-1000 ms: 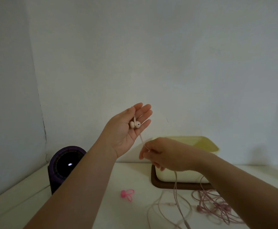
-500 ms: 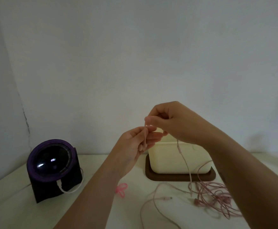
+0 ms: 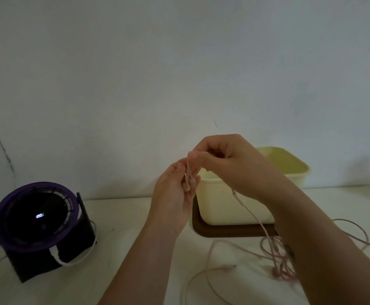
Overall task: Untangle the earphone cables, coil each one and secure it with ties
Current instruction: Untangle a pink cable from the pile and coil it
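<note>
Raised since a second ago, the right hand (image 3: 230,164) now sits just above the left hand (image 3: 175,194), which has turned from flat and palm-up to curled. The two meet in mid-air over the table (image 3: 124,216). Right hand's grip is clamped thumb to forefinger on one pink earphone cable (image 3: 250,212). Left hand's grip is closed on the same cable's upper end; what else lies inside those curled fingers is too blurred to tell.

From the right hand the cable drops in front of one cream box (image 3: 228,208). That box stands on one dark brown tray (image 3: 219,233) by the far wall (image 3: 179,62), just behind the hands. The cable then reaches the table and joins a loose pink tangle (image 3: 276,256) near the tray's right corner, partly under the right forearm. How many cables make up the tangle cannot be counted, though one plug end (image 3: 231,267) lies apart at its left. Strands trail on to the right edge of the view and toward the near edge.

At far left stands one purple-rimmed fan (image 3: 34,216) with one white lead (image 3: 78,261) looped at its base, well apart from the tray. Between fan and tray runs a bare strip of table, crossed only by the left forearm. Table's far edge meets the wall.
</note>
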The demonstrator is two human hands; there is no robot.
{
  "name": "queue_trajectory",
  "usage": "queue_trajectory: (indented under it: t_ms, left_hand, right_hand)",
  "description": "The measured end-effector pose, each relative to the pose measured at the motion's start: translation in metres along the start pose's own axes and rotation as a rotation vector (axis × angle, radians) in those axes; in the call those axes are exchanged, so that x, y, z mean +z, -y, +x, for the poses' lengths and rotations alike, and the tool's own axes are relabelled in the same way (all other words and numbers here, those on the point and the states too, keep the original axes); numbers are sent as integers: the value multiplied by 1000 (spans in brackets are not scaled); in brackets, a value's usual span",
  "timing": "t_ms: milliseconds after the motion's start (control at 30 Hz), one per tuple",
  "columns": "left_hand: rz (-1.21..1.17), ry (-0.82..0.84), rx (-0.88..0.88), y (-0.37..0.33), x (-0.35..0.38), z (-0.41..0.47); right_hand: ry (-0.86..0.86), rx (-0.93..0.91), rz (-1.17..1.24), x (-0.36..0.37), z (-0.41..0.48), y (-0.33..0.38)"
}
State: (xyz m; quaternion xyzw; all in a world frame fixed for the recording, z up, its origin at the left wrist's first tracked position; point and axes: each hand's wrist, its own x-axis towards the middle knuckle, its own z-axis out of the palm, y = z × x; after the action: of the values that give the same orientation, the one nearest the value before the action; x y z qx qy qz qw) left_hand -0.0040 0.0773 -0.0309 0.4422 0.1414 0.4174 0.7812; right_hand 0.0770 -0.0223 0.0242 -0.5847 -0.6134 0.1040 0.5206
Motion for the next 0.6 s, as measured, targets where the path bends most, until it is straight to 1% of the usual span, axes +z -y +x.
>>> queue_trajectory:
  t_ms: [100,200,233,300,367,433,600]
  left_hand:
    - [-41,-5,7,4,-10,9]
    - [-47,-7,-3,5,-12,15]
    - [-37,13,-4,5,-10,13]
    - [24,110,-19,3,-2,5]
    - [80,245,-74,-1,4,-3]
    - [129,344,-139,-4,5,-9]
    - [350,429,-113,-8,5,-13]
  right_hand:
    - [107,15,-26,-1,-3,-7]
    - [128,4,-51,-4,-2,-11]
    - [115,-6,-62,-6,-2,-9]
    - [71,-28,-44,-10,-2,-7]
    - [-3,-41,-7,-16,-2,-7]
    - [-69,-52,-49,-20,-3,-11]
    - [-116,-29,-100,-23,-4,-15]
